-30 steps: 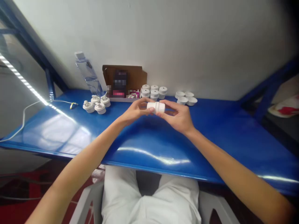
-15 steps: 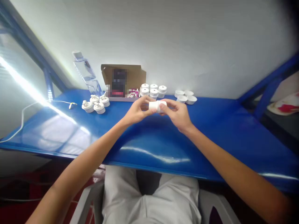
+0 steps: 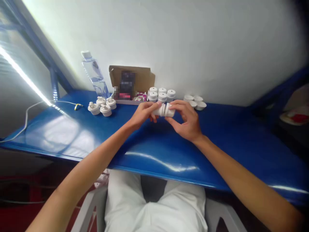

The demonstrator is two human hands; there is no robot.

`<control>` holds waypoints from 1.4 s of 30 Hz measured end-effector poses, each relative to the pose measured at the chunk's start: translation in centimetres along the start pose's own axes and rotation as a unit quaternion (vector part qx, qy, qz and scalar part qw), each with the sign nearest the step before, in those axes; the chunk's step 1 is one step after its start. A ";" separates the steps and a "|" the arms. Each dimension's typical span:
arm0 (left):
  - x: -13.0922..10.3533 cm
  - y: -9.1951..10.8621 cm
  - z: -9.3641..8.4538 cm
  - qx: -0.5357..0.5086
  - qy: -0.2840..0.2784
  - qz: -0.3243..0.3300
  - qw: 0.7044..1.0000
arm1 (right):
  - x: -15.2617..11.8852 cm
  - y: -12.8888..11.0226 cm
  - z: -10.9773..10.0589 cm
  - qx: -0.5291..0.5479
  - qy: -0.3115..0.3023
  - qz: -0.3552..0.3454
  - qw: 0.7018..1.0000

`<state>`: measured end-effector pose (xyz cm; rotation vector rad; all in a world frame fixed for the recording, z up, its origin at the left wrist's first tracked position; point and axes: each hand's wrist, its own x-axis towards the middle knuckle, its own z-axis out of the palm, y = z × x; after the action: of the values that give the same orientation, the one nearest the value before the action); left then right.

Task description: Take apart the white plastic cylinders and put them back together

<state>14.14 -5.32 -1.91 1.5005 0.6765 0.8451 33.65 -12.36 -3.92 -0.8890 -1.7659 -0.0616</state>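
My left hand [image 3: 143,114] is closed around a white cylindrical plastic piece [image 3: 158,111], held sideways over the table. Against its right end, my right hand [image 3: 188,121] grips a white plastic cap [image 3: 171,111] between thumb and fingers. A narrow dark gap shows between the two parts, which lie nearly in line. Whether they still touch, I cannot tell. Just behind my hands stand several white round housings [image 3: 162,96] with a dark hole on top. Several open white cups [image 3: 201,105] are behind my right hand.
On the blue table [image 3: 154,141], several white round parts with raised knobs [image 3: 105,110] stand at left. Behind them are a clear water bottle [image 3: 96,75] and an open cardboard box [image 3: 145,75] with small packets inside. A white cable [image 3: 26,117] runs along the left side.
The two white parts, close together before, now show a wider gap and tilt slightly. My right hand's fingers have shifted over the top of the cap, with its thumb below. The view has moved slightly.
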 end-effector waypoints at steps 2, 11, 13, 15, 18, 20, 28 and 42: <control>-0.1 0.0 0.1 0.000 0.001 -0.002 1.000 | 0.0 -0.1 0.0 -0.004 -0.006 -0.011 1.000; -0.1 -0.1 0.1 0.005 -0.010 -0.019 1.000 | -0.1 -0.3 0.0 -0.010 -0.028 -0.024 0.999; 0.0 -0.3 0.0 0.007 -0.015 -0.016 1.000 | -0.2 -0.3 0.0 0.000 -0.034 -0.012 0.999; 0.0 -0.4 0.0 0.008 -0.020 -0.006 1.000 | -0.3 -0.1 0.0 0.025 -0.034 0.028 0.999; 0.1 -0.7 0.0 0.002 -0.036 0.017 0.999 | -0.6 0.2 0.2 0.077 -0.035 0.133 0.988; 0.0 -0.7 -0.1 -0.002 -0.045 0.040 0.998 | -0.7 0.4 0.3 0.100 -0.039 0.189 0.976; 0.0 -0.3 -0.2 -0.014 -0.038 0.003 0.999 | -0.2 -0.2 -0.2 0.010 -0.032 0.022 0.999; -0.2 -0.1 -0.3 0.014 -0.046 -0.111 0.993 | -0.7 -0.1 0.0 -0.020 -0.046 -0.070 0.996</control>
<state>13.81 -5.29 -2.05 1.4494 0.7722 0.5955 33.69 -12.78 -4.50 -0.8075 -1.9166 -0.1496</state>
